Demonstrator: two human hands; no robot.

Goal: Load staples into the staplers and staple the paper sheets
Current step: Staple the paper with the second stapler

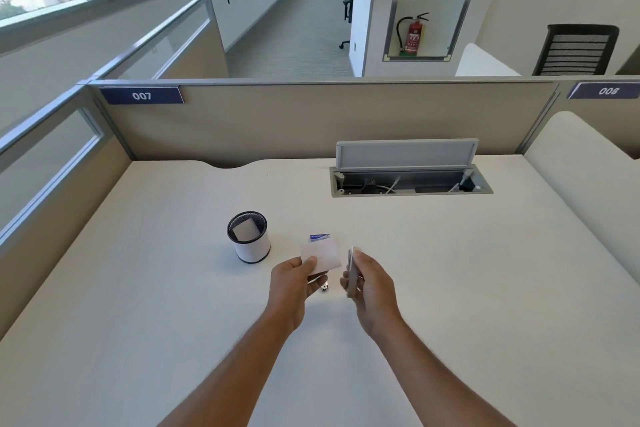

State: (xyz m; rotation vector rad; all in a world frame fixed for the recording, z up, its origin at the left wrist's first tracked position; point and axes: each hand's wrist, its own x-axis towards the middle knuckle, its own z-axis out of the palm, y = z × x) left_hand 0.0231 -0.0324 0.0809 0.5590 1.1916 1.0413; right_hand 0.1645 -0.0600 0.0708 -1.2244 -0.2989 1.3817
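My left hand (294,279) pinches a small white paper sheet (323,255) by its lower left corner, above the white desk (450,270). My right hand (369,284) grips a slim, pale stapler (351,270) held upright, just right of the sheet and apart from it. A small blue staple box (319,237) shows behind the sheet's top edge. Something small and metallic (324,286) lies on the desk under my left fingers; I cannot tell what it is.
A black mesh cup (248,236) with white paper inside stands left of my hands. An open cable tray (410,180) with its lid raised sits at the back right. Beige partitions (311,121) wall the desk at the back and left.
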